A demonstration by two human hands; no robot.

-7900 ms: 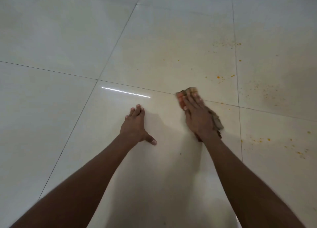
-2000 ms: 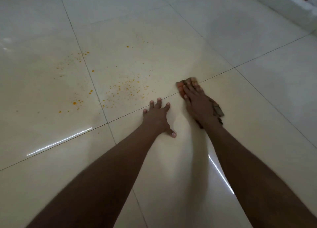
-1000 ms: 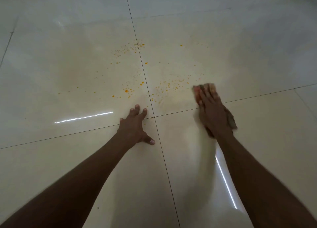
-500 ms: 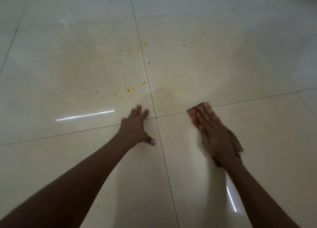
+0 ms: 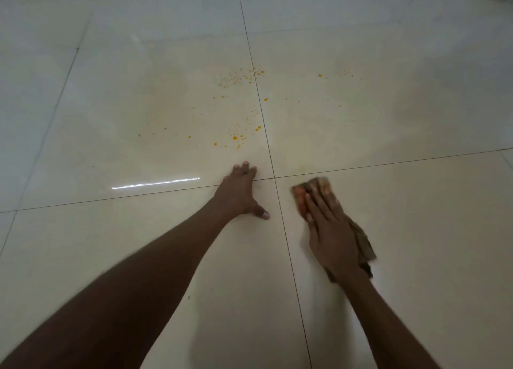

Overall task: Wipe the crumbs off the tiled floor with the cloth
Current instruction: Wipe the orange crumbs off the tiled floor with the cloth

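Observation:
My right hand (image 5: 330, 235) lies flat on a folded brown and orange cloth (image 5: 312, 186), pressing it onto the cream floor tile just right of a grout cross. The cloth's far end shows beyond my fingertips and a corner sticks out by my wrist. My left hand (image 5: 238, 195) rests palm down on the floor, fingers spread, at the grout cross. Orange crumbs (image 5: 236, 138) lie scattered on the tile beyond my left hand. More crumbs (image 5: 241, 77) sit farther off along the grout line. A few single crumbs (image 5: 319, 75) dot the far right tile.
Glossy cream tiles (image 5: 416, 229) with dark grout lines cover the whole view. A bright strip of reflected light (image 5: 155, 184) lies left of my left hand. A yellowish smear (image 5: 305, 146) marks the tile beyond the cloth.
My right hand has dragged the cloth toward me across the grout line, and the crumbs on the right tile near it are gone. My left hand has stayed planted.

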